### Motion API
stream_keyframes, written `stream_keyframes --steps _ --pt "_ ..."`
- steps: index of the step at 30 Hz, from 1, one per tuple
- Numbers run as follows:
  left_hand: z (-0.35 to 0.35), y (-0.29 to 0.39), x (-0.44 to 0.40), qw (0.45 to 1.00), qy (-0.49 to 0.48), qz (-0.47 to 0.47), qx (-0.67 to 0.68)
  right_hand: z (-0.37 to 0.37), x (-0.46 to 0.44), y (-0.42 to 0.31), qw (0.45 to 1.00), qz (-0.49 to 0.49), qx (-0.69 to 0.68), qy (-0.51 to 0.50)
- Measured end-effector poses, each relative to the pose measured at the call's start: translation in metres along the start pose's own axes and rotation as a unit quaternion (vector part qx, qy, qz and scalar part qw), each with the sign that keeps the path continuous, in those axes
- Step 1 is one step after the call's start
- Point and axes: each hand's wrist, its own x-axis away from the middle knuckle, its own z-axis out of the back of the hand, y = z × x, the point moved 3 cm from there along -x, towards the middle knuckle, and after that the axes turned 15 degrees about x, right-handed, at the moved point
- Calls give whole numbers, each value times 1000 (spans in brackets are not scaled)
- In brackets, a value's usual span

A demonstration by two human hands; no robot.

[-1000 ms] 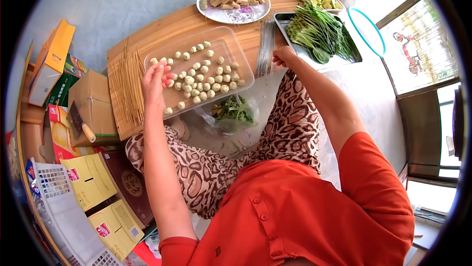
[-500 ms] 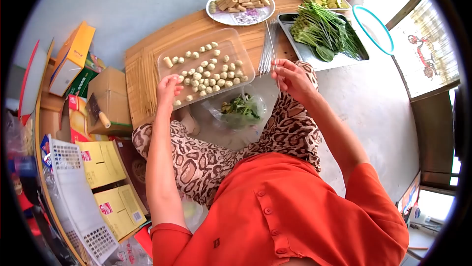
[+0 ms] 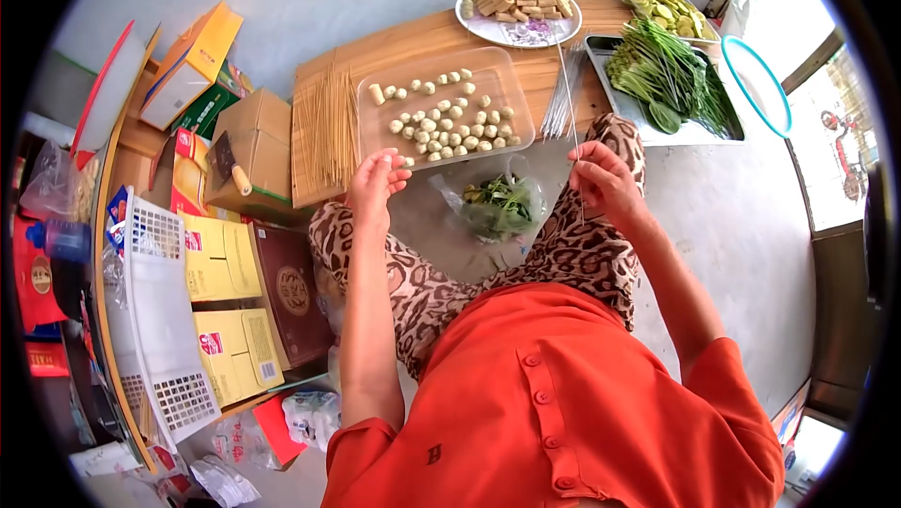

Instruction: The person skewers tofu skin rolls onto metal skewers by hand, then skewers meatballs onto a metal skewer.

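My left hand [image 3: 374, 191] is beside the near left corner of the clear plastic tray [image 3: 521, 100], fingers curled together; whether a ball is between them is hidden. Inside that tray lie many small pale balls [image 3: 457, 112] and one short cylindrical piece [image 3: 376, 93]. My right hand [image 3: 605, 180], above my right thigh, is closed around a thin metal skewer [image 3: 569, 86]. The skewer stands nearly upright in the view, its far end pointing toward the oval plate [image 3: 488, 31] of stacked tan pieces [image 3: 527, 0].
Bamboo skewers [image 3: 330, 123] lie left of the tray, metal skewers [image 3: 563, 90] right of it. A metal tray [image 3: 694, 136] holds green vegetables [image 3: 662, 72]; sliced vegetables [image 3: 668, 11] sit behind. A plastic bag of greens [image 3: 502, 203] rests below. Cardboard boxes [image 3: 258, 147] stand at left.
The view has turned left, shifting the table rightward. My left hand has drawn back from over the tray's near left corner toward me. The skewer remains in my right hand.
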Motion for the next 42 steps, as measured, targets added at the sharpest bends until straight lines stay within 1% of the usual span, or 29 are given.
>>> stream_keyframes --steps 1,2,4,6,8,10,11,12,14,15,16,18,19,20,22,23,26,28,29,30,31,32,33,34,35,36,38,42 --pt "2 0 3 1000 5 -9 -4 -5 2 -12 1000 9 29 -1" --pt "4 1 3 1000 8 -11 -3 -9 0 -20 999 10 31 -5" --pt "12 2 4 999 31 -23 -37 -18 -3 -33 998 46 43 -9" --pt "15 2 -3 997 35 -32 -58 -27 -9 -38 997 51 64 -9" --pt "14 -3 -18 996 36 -42 -76 -34 -15 -34 997 38 63 -17" --pt "9 -8 -34 984 1 -48 -170 -42 -20 -27 996 26 73 -39" --pt "5 -9 -40 976 9 -54 -211 -47 -23 -23 996 18 76 -48" --pt "4 -17 -52 976 11 -50 -210 -51 -27 -20 996 8 65 -62" --pt "-5 -21 -72 925 -16 -176 -337 -55 -36 -9 995 2 64 -73" --pt "-8 -27 -80 899 -28 -200 -388 -57 -42 -2 996 -8 53 -72" --pt "-16 -27 -84 899 -28 -195 -391 -58 -46 5 996 -13 49 -73" --pt "-27 -32 -93 843 -9 -130 -522 -63 -51 18 993 -30 59 -100" --pt "-31 -37 -98 833 4 -101 -544 -65 -52 24 992 -40 45 -108" --pt "-32 -41 -102 832 2 -99 -546 -68 -53 30 991 -51 49 -117" --pt "-34 -50 -107 795 10 -135 -592 -71 -51 33 988 -63 63 -130" --pt "-33 -54 -111 795 7 -133 -591 -71 -52 34 988 -65 62 -128" --pt "-25 -61 -119 828 22 -74 -556 -73 -52 36 986 -79 70 -131" --pt "-19 -60 -119 827 21 -73 -556 -74 -52 38 986 -82 75 -127" --pt "-12 -60 -119 926 25 -18 -377 -76 -51 38 985 -84 74 -127" --pt "-8 -61 -118 983 28 36 -180 -77 -51 37 983 -90 83 -135" --pt "-6 -60 -115 998 10 49 -27 -80 -52 37 981 -95 93 -142" --pt "0 -57 -111 998 13 47 -27 -82 -52 38 980 -94 94 -145" --pt "4 -55 -105 992 -8 71 102 -85 -52 38 979 -85 107 -152" --pt "7 -53 -101 968 -29 92 230 -89 -52 39 977 -75 120 -160" --pt "14 -55 -99 957 -19 106 269 -91 -52 39 975 -72 128 -168" --pt "19 -54 -96 957 -17 105 269 -94 -53 38 974 -72 128 -171" --pt "29 -60 -91 935 -13 116 334 -98 -51 37 968 -76 137 -194" --pt "38 -64 -86 926 -7 113 361 -104 -45 35 965 -53 150 -208"
